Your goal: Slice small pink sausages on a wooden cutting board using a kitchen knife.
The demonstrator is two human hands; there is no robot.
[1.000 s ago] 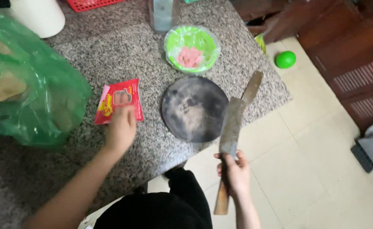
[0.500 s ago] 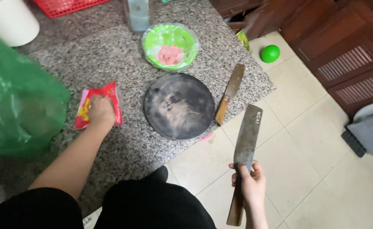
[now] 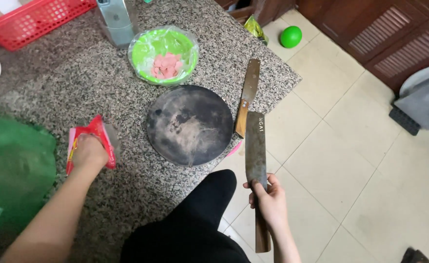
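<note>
Gripping the wooden handle of a cleaver [image 3: 256,160], the right hand [image 3: 269,202] is wrapping its fingers closed around it, off the edge of the surface and above the tiled floor [image 3: 351,160], with the long dark blade pointing away from the person and ending just beside the round board. Near the body, a dark-clothed knee [image 3: 209,209] is showing between the two arms. To the left, the left hand [image 3: 88,152] is pressing down closed on a red packet [image 3: 96,131] that is lying flat on the speckled granite surface [image 3: 48,78]; whether the fingers are curling under the packet cannot be told. A green plastic bag [image 3: 14,170] is sitting at the left edge, close to that forearm. Just beyond the cleaver, a dark round cutting board [image 3: 190,125] is lying near the surface's edge, and a second knife [image 3: 246,97] with a wooden handle is resting beside its right rim, its blade pointing away. Farther off, a green bowl [image 3: 141,58] covered in clear film is holding pink slices [image 3: 165,66]. Behind it a clear container [image 3: 117,19] is standing, and a red basket [image 3: 29,22] is lying at the far left. A green ball [image 3: 291,36] is resting on the floor near brown louvred doors [image 3: 395,39].
</note>
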